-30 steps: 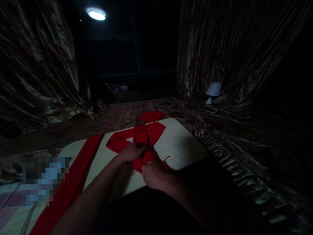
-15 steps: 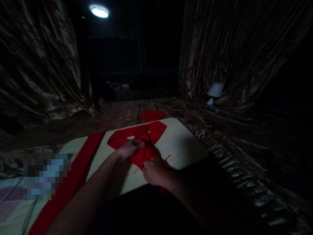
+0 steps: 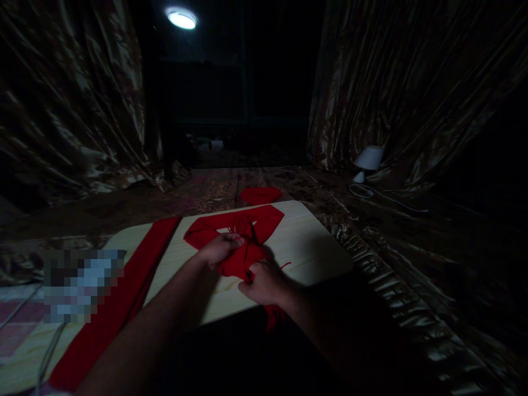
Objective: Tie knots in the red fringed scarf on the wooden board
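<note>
A red fringed scarf (image 3: 237, 263) lies folded and looped on a pale wooden board (image 3: 317, 242), with a crossing of cloth near its middle. My left hand (image 3: 223, 248) is closed on the scarf's left side, thumb on top of the fabric. On the lower right, my right hand (image 3: 266, 283) grips the cloth with curled fingers. Some fringe shows above the crossing, and more hangs below my right wrist past the board's near edge. The fingers under the cloth are hidden.
A long red cloth strip (image 3: 136, 269) runs across the board's left part, beside a pixelated object (image 3: 82, 286) and a cable (image 3: 49, 349). Another red cloth piece (image 3: 260, 194) lies beyond the far edge. A white lamp (image 3: 368, 159) with its cord stands at the right by the curtains (image 3: 350, 82).
My right hand has shifted slightly up on the scarf and bunched the cloth's lower edge. My left hand keeps its hold. The whole view has shifted a little.
</note>
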`<action>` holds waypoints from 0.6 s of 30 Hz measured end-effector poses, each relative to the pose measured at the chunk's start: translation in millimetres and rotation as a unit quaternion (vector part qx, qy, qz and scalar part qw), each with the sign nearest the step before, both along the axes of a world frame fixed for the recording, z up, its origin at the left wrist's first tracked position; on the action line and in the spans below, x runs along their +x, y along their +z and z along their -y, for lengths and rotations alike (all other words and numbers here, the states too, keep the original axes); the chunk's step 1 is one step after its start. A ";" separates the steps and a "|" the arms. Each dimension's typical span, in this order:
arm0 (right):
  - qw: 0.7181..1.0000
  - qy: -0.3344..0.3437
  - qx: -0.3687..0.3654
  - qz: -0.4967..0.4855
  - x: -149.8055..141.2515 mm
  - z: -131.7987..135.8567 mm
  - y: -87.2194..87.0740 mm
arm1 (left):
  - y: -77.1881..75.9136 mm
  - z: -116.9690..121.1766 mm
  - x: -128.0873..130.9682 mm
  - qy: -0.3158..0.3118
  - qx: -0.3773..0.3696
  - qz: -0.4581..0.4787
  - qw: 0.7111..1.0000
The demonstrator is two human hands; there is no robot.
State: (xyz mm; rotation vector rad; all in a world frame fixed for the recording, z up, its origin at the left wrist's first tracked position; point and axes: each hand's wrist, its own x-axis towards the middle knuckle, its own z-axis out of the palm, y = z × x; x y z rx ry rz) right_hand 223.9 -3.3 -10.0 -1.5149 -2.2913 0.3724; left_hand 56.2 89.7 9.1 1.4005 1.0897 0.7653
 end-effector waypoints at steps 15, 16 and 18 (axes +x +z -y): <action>0.985 0.134 -0.083 -0.072 14.2 -25.7 15.7 | -14.6 0.9 -4.3 0.008 -0.010 0.056 0.998; 0.986 0.131 -0.084 -0.065 14.1 -25.2 16.0 | -16.5 0.9 -4.6 0.012 0.001 0.049 0.999; 0.985 0.135 -0.090 -0.050 14.3 -23.9 17.1 | -19.2 0.7 -4.8 0.013 0.019 0.045 0.999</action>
